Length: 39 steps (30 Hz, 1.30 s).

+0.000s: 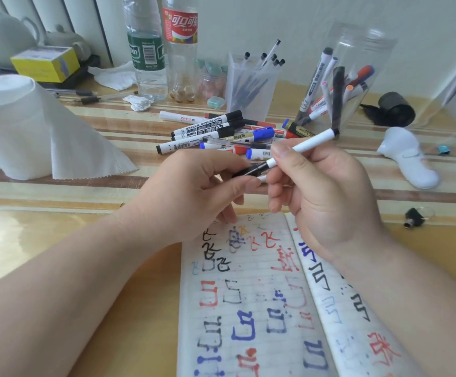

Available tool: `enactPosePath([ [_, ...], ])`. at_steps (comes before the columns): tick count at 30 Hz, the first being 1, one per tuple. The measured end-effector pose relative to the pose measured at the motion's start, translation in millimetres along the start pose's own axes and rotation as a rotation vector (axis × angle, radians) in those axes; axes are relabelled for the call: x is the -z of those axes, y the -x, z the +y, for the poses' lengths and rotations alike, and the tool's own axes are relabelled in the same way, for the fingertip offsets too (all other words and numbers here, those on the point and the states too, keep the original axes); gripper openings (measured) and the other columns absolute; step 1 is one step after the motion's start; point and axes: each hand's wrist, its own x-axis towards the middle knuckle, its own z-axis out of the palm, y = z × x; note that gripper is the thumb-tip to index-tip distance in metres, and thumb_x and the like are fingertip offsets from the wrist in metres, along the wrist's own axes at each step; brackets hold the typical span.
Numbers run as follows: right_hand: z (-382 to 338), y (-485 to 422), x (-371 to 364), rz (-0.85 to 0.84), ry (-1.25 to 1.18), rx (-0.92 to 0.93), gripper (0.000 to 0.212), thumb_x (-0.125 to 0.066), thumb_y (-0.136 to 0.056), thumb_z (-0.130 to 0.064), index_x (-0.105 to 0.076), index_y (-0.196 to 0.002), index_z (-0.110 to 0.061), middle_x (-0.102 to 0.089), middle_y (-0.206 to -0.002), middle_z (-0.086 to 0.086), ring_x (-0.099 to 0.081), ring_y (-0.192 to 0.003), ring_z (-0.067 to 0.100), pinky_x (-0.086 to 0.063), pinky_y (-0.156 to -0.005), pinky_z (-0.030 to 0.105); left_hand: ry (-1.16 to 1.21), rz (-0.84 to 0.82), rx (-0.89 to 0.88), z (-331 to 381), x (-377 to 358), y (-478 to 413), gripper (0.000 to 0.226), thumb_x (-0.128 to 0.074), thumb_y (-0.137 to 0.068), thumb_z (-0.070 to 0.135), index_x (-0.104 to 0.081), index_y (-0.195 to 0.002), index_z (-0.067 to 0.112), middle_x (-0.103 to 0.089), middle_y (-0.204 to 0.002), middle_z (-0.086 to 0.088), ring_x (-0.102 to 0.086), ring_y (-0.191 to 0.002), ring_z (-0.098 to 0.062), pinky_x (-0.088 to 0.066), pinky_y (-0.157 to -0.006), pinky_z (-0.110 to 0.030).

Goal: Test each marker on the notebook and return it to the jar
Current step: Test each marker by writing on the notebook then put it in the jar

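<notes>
An open notebook, covered in red, blue and black test scribbles, is lying nearest, at six o'clock. Above it the left hand is pinching a black cap, while the right hand is curling its fingers round a white marker. Just beyond, at twelve o'clock, a pile of markers is lying, one reading "WHITEBOARD MARKER". At one o'clock the clear jar is holding more markers. At eleven o'clock a bottle is showing a red label with Chinese characters.
</notes>
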Motion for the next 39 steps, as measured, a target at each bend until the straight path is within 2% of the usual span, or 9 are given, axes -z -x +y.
enactPosePath([
  [7,-0.8,2.0,8.0,0.063,0.117,0.113,0.010,-0.068,-0.090,-0.022,-0.073,-0.081,-0.020,-0.068,-0.069,0.007,-0.061,-0.059,0.021,-0.048,-0.045,0.031,0.168,-0.035,0.082,-0.9,-2.4,0.0,0.039,-0.052,-0.095,0.059,-0.062,-0.128,0.040,-0.075,-0.081,-0.002,-0.076,-0.062,-0.025,-0.064,-0.063,-0.049],
  [12,-4.5,3.1,6.3,0.041,0.201,0.080,0.012,-0.069,-0.087,-0.025,-0.073,-0.089,-0.013,-0.072,-0.074,0.004,-0.065,-0.064,0.016,-0.050,-0.046,0.027,0.276,-0.024,0.132,4.5,2.2,1.0,0.053,-0.048,-0.075,0.089,-0.059,-0.117,0.058,-0.074,-0.085,-0.003,-0.076,-0.065,-0.028,-0.065,-0.065,-0.047],
  [15,-10.5,1.9,6.2,0.033,0.231,0.095,0.007,-0.069,-0.088,-0.023,-0.074,-0.088,-0.017,-0.070,-0.073,0.004,-0.062,-0.063,0.020,-0.047,-0.045,0.028,0.276,-0.012,0.128,5.2,5.4,1.3,0.041,-0.051,-0.079,0.082,-0.059,-0.113,0.060,-0.074,-0.084,-0.002,-0.076,-0.065,-0.027,-0.065,-0.064,-0.046],
  [19,-21.4,-6.2,9.1,0.084,0.287,0.128,0.013,-0.070,-0.085,-0.019,-0.071,-0.089,-0.006,-0.063,-0.067,0.008,-0.054,-0.055,0.025,-0.044,-0.043,0.029,0.235,-0.016,0.127,2.1,6.1,0.9,0.036,-0.054,-0.079,0.074,-0.056,-0.112,0.058,-0.075,-0.084,0.001,-0.077,-0.065,-0.024,-0.065,-0.063,-0.045],
  [25,-61.8,-50.2,16.6,0.282,0.439,0.288,0.003,-0.071,-0.080,-0.021,-0.070,-0.079,-0.019,-0.061,-0.056,-0.005,-0.052,-0.046,0.012,-0.041,-0.042,0.026,0.107,-0.011,0.072,-5.4,2.0,-0.5,0.024,-0.050,-0.095,0.058,-0.038,-0.107,0.075,-0.073,-0.088,0.018,-0.076,-0.063,-0.013,-0.063,-0.066,-0.040],
  [31,-109.0,-131.8,40.5,0.619,0.646,0.434,0.015,-0.071,-0.077,-0.017,-0.064,-0.070,-0.027,-0.065,-0.068,-0.005,-0.061,-0.065,0.021,-0.059,-0.069,0.054,0.007,-0.044,0.048,-7.3,0.7,-1.6,0.030,-0.050,-0.101,0.048,-0.038,-0.126,0.061,-0.070,-0.091,0.023,-0.074,-0.065,-0.007,-0.062,-0.071,-0.041],
  [33,-113.6,-150.2,49.4,0.663,0.649,0.369,0.015,-0.071,-0.079,-0.015,-0.063,-0.074,-0.026,-0.064,-0.069,-0.006,-0.062,-0.062,0.018,-0.059,-0.065,0.049,0.035,-0.046,0.053,-7.8,0.9,-1.6,0.030,-0.047,-0.100,0.052,-0.041,-0.128,0.058,-0.071,-0.092,0.019,-0.075,-0.065,-0.010,-0.062,-0.072,-0.043],
  [36,-106.3,-160.3,54.3,0.657,0.608,0.270,0.022,-0.072,-0.085,-0.013,-0.060,-0.101,-0.021,-0.063,-0.073,-0.005,-0.060,-0.043,0.004,-0.050,-0.044,0.028,0.170,-0.009,0.066,-5.8,3.8,-0.2,0.034,-0.042,-0.092,0.067,-0.043,-0.125,0.061,-0.073,-0.092,0.009,-0.076,-0.066,-0.019,-0.062,-0.072,-0.049],
  [39,-87.0,-147.9,52.9,0.613,0.657,0.250,0.035,-0.072,-0.084,-0.012,-0.055,-0.114,-0.021,-0.066,-0.079,-0.001,-0.060,-0.043,0.005,-0.051,-0.046,0.029,0.245,0.045,0.076,-3.8,5.8,0.1,0.031,-0.037,-0.093,0.074,-0.048,-0.118,0.060,-0.073,-0.086,0.003,-0.075,-0.064,-0.024,-0.063,-0.067,-0.049],
])
